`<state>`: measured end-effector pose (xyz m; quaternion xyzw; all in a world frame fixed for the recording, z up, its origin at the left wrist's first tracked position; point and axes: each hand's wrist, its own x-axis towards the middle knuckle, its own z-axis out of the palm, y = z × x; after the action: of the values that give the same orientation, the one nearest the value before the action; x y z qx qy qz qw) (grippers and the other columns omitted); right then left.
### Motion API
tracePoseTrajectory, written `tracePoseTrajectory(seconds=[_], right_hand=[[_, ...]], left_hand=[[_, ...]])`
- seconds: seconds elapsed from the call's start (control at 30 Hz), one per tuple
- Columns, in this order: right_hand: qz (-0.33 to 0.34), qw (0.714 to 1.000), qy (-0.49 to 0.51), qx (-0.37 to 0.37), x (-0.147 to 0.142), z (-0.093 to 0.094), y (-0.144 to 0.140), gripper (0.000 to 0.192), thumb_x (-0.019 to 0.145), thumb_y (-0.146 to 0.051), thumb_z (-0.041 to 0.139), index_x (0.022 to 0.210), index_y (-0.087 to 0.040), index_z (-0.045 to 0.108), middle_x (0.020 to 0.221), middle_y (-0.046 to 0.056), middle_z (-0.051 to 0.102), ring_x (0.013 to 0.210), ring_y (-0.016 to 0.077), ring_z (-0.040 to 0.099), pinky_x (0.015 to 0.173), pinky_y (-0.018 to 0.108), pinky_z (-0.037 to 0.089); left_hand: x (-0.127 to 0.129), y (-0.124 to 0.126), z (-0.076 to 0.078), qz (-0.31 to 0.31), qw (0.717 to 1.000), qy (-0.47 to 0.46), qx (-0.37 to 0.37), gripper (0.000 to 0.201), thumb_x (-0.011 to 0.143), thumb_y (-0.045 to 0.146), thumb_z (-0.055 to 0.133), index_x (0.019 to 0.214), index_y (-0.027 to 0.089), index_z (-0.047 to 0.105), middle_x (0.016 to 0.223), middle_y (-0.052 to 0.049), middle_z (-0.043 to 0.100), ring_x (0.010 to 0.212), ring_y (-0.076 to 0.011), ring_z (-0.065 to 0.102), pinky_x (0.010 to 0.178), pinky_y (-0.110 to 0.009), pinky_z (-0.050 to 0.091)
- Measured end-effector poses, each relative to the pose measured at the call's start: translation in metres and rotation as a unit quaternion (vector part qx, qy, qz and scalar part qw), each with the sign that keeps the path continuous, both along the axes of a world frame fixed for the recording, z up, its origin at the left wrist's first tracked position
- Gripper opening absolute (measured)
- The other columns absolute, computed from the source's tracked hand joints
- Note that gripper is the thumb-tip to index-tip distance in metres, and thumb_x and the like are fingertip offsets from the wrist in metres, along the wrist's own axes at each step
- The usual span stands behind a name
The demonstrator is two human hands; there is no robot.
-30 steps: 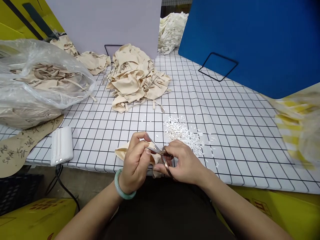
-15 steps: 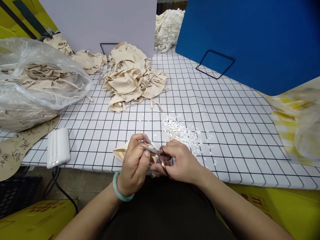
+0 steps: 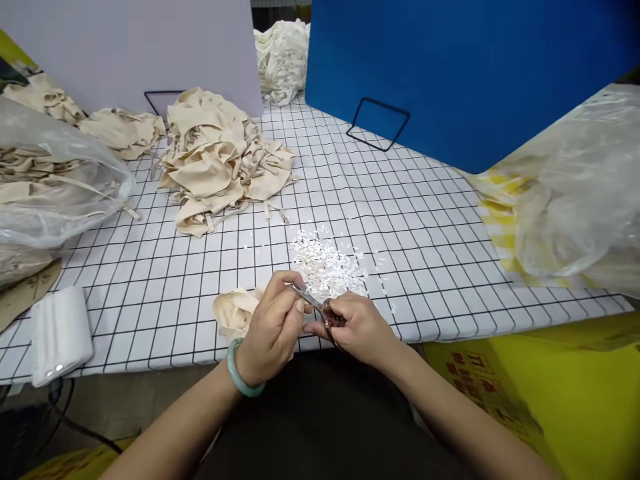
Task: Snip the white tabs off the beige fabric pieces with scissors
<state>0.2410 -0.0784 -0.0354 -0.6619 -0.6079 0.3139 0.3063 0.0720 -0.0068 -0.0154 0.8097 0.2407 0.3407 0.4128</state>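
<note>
At the table's near edge, your left hand (image 3: 273, 327) pinches the beige fabric piece (image 3: 234, 312), while your right hand (image 3: 357, 327) grips small scissors (image 3: 316, 308), blades touching it.

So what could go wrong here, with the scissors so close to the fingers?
The scissors in the right hand point at the left hand, which pinches the beige cloth; a slip might nick a fingertip or cut the cloth itself. The white scraps lie near the table edge and could fall off.
</note>
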Motion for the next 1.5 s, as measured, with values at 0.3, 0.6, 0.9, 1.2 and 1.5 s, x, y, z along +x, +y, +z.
tracePoseTrajectory(seconds=[0.3,0.6,0.9,1.2,1.5], right_hand=[[-0.109,0.991,0.002,-0.07,0.028,0.001,-0.004,0.046,0.072,-0.065,0.072,0.086,-0.022,0.064,0.083,0.005,0.068,0.074,0.0227,0.062,0.066,0.035,0.05],[0.077,0.993,0.088,-0.015,-0.063,-0.013,0.018,0.031,0.072,-0.023,0.073,0.098,-0.022,0.056,0.096,0.007,0.065,0.088,0.0243,0.062,0.077,0.037,0.052],[0.026,0.968,0.238,0.076,-0.081,0.041,0.139,0.008,0.08,-0.026,0.059,0.085,-0.022,0.053,0.077,-0.001,0.059,0.07,0.0166,0.056,0.06,0.027,0.046],[-0.09,0.971,0.186,0.122,-0.032,0.053,0.274,0.025,0.075,-0.043,0.066,0.085,-0.021,0.059,0.081,0.003,0.066,0.071,0.0183,0.058,0.06,0.027,0.044],[-0.007,0.995,0.099,-0.006,-0.022,-0.012,0.119,0.017,0.077,-0.028,0.06,0.092,-0.021,0.066,0.071,0.0,0.068,0.062,0.0182,0.06,0.058,0.028,0.045]], left_hand=[[-0.03,0.019,0.007,0.073,0.995,0.055,0.03,0.025,0.099,0.017,0.043,0.076,0.019,0.054,0.094,-0.009,0.057,0.097,-0.0208,0.058,0.077,-0.034,0.049],[-0.107,-0.01,-0.029,0.133,0.961,0.24,0.043,0.06,0.086,0.017,0.06,0.142,0.023,0.039,0.136,-0.016,0.052,0.13,-0.0336,0.048,0.108,-0.057,0.044],[-0.064,0.083,0.032,0.215,0.975,0.057,0.015,0.034,0.085,0.007,0.052,0.111,0.025,0.063,0.094,-0.004,0.06,0.08,-0.019,0.06,0.071,-0.034,0.057],[-0.011,0.198,0.042,0.348,0.937,-0.009,-0.013,0.055,0.091,0.032,0.064,0.142,0.032,0.045,0.157,-0.008,0.034,0.149,-0.0331,0.026,0.119,-0.056,0.031],[0.03,0.092,-0.023,0.142,0.975,0.075,-0.154,0.034,0.098,0.032,0.041,0.113,0.014,0.066,0.103,-0.013,0.074,0.102,-0.0278,0.069,0.098,-0.046,0.053]])
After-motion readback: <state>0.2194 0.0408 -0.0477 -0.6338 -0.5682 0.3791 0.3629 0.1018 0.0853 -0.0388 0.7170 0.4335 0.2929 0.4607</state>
